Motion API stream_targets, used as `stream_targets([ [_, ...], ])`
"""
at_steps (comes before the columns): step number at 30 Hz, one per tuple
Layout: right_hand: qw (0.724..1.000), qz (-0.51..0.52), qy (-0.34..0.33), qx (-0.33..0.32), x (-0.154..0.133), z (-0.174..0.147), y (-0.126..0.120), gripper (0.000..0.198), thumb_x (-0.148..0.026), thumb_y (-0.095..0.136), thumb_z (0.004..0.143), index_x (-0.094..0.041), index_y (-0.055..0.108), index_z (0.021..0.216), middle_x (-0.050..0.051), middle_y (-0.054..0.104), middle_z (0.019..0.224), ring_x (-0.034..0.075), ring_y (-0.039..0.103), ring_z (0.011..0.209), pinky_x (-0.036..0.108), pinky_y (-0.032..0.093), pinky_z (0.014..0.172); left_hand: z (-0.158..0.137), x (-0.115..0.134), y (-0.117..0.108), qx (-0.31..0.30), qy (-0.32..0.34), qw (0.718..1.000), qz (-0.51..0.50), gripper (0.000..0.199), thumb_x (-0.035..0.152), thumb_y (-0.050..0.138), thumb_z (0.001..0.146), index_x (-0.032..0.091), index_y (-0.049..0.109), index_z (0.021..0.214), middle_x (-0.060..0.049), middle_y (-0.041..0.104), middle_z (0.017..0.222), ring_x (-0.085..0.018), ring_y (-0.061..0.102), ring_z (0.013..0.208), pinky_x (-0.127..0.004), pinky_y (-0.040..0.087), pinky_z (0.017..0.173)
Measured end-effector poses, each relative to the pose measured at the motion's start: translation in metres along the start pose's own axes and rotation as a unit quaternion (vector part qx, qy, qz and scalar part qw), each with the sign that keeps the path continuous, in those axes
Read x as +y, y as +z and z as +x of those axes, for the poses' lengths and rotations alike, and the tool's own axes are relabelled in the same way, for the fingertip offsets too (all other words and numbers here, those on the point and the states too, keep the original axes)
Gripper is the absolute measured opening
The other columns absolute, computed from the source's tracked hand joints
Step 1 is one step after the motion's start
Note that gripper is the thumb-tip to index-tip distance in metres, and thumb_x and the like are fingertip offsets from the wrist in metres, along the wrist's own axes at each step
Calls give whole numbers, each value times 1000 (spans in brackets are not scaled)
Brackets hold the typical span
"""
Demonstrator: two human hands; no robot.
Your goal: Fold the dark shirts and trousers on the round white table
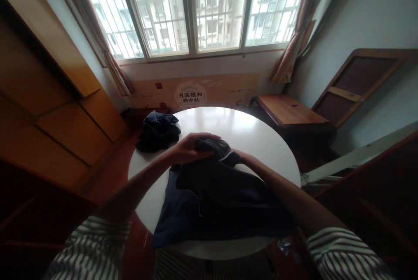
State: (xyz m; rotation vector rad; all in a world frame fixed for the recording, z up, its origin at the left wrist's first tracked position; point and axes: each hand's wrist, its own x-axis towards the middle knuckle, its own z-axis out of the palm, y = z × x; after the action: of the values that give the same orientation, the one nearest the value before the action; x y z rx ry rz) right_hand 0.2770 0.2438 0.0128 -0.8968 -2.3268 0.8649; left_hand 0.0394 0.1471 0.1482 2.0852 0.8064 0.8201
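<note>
A dark navy garment with thin white piping (225,197) lies spread over the near half of the round white table (251,129). Its far end is bunched and lifted between my two hands. My left hand (192,147) grips the bunched cloth from the left, thumb toward me and fingers over the far side. On the other side, my right hand (242,157) has hold of the same bunch; its fingers are mostly hidden behind the fabric. Whether the garment is a shirt or a jacket I cannot tell.
A crumpled pile of dark clothes (158,132) sits at the table's far left edge. Beyond stand a low wooden table (290,109) and a leaning wooden-framed panel (362,77). Yellow-brown cabinets (94,114) line the left wall, and a barred window (215,10) is ahead.
</note>
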Motion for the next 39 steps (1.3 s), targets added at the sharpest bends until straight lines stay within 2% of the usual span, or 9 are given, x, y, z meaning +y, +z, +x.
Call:
stream_targets([
  [3,1000,28,-5,0,-3,-23,-27,21,-35,66,83,-15,72,83,11,69,105,26,61,105,41,50,96,-17,-12,-37,64,-36,987,141,34,37,68,83,11,72,106,-4,69,81,-15,62,73,-21,50,65],
  [6,996,52,35,63,-17,-61,-71,39,-55,63,82,-18,73,88,12,68,116,28,64,101,43,54,88,-49,-20,-73,48,-86,977,191,30,38,61,87,12,68,74,2,54,59,-9,48,55,-17,38,50],
  [12,988,-59,73,120,-72,-129,-148,42,-62,63,83,-22,75,79,5,66,66,20,63,62,33,54,58,-83,-8,-114,-14,-133,982,133,34,45,66,80,14,67,65,2,48,52,-8,41,48,-18,35,45],
  [18,964,-184,45,185,-74,-50,-205,39,-51,60,89,-15,73,82,2,65,70,17,65,73,31,52,73,12,-45,-154,135,-143,963,184,36,44,69,76,9,75,84,-5,69,76,-17,61,69,-26,50,67],
  [21,922,-252,92,279,-58,9,-215,26,-32,52,98,-15,72,93,4,70,83,21,66,86,41,51,88,68,-73,-160,256,-194,887,331,31,32,66,78,10,75,98,-10,73,95,-24,66,90,-31,51,83],
  [24,903,-278,103,310,-43,38,-199,23,-16,49,97,-12,67,111,11,71,103,20,63,97,44,46,97,93,-87,-138,287,-253,805,453,36,25,63,82,13,70,115,-16,70,116,-28,62,110,-35,48,94],
  [31,951,-256,92,149,-17,-33,-75,11,-22,64,88,-14,72,85,6,70,73,17,64,64,27,50,64,13,-108,-23,2,-250,882,398,34,41,52,94,16,72,103,-11,74,98,-23,69,90,-29,50,83],
  [36,977,-183,36,108,-40,-120,4,29,-43,63,91,-18,69,105,10,69,95,21,67,82,35,55,79,-80,-115,23,11,-267,876,401,68,62,50,91,9,55,133,-22,61,128,-32,58,120,-41,44,104],
  [39,974,-194,21,118,-64,-145,37,50,-49,73,82,-19,63,122,13,65,110,28,64,101,44,54,90,-116,-102,38,26,-181,890,418,86,72,63,78,13,49,139,-23,50,139,-38,48,130,-52,42,107],
])
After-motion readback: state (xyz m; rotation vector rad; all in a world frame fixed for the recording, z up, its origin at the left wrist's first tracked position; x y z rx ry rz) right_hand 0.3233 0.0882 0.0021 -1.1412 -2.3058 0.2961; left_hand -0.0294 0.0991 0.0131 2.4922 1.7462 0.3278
